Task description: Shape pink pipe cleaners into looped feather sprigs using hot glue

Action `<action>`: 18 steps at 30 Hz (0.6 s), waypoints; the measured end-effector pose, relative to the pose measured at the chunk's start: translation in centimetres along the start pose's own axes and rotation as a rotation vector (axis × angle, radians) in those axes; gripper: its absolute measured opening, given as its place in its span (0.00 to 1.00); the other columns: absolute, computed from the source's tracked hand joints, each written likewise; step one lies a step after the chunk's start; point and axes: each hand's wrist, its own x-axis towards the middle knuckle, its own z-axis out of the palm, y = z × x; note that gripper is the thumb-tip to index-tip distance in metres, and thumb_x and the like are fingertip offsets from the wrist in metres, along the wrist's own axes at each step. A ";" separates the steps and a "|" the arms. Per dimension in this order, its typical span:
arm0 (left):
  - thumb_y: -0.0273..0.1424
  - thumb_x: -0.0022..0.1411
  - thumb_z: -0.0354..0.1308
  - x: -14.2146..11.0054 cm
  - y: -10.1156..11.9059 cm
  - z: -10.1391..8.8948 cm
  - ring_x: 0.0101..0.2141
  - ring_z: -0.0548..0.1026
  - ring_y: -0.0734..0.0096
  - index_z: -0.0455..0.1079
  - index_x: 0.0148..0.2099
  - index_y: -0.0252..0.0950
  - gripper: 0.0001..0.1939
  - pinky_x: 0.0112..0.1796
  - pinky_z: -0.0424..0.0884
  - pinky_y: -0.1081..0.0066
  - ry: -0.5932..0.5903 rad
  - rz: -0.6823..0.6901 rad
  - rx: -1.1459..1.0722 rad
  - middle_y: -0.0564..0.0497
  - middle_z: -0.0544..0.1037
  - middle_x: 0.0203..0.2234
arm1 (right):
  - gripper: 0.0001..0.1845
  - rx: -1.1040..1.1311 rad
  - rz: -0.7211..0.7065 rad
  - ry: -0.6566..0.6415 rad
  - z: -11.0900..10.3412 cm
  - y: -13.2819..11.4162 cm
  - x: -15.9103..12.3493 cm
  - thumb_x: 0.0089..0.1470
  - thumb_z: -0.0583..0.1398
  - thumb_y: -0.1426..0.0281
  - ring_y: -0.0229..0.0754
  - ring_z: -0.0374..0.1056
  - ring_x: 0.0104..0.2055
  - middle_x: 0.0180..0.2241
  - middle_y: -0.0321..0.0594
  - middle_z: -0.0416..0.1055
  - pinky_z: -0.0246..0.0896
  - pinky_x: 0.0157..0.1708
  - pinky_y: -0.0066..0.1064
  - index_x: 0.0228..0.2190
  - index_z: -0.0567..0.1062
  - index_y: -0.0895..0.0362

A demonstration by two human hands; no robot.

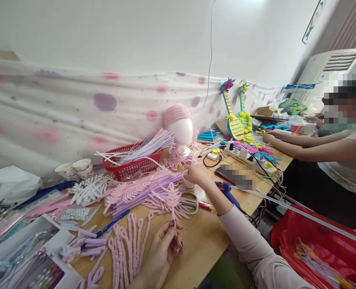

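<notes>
My left hand is low in the middle, thumb and finger pinched on a fuzzy pink pipe cleaner. Farther off, my right hand reaches to a small white cup; its fingertips are hidden at the cup, so whether they grip anything does not show. Scissors with grey handles lie between my two hands. Left of my left hand, several looped, braided pink strands are laid side by side. Pink and lilac pipe cleaner pieces are heaped behind them.
A white mannequin head with a pink cap stands behind a red basket of pipe cleaners. To the right are a blue glue gun, a phone, a power strip and a co-worker's arms. A red tub stands beside the table.
</notes>
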 end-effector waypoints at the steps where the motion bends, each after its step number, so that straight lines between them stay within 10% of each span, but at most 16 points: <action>1: 0.46 0.40 0.72 0.1 -0.1 -0.1 0.18 0.61 0.82 0.72 0.31 0.33 0.24 0.23 0.55 0.78 -0.003 -0.002 -0.005 0.57 0.67 0.14 | 0.15 -0.011 0.001 -0.015 0.0 -0.1 0.2 0.61 0.57 0.63 0.43 0.71 0.42 0.43 0.44 0.73 0.68 0.42 0.40 0.44 0.73 0.60; 18: 0.46 0.37 0.74 0.0 0.5 0.1 0.18 0.62 0.82 0.71 0.31 0.32 0.26 0.23 0.56 0.78 -0.015 -0.055 -0.004 0.57 0.69 0.14 | 0.11 -0.049 -0.059 -0.001 -0.5 -0.3 0.2 0.56 0.61 0.66 0.45 0.73 0.40 0.37 0.45 0.77 0.66 0.38 0.37 0.36 0.76 0.61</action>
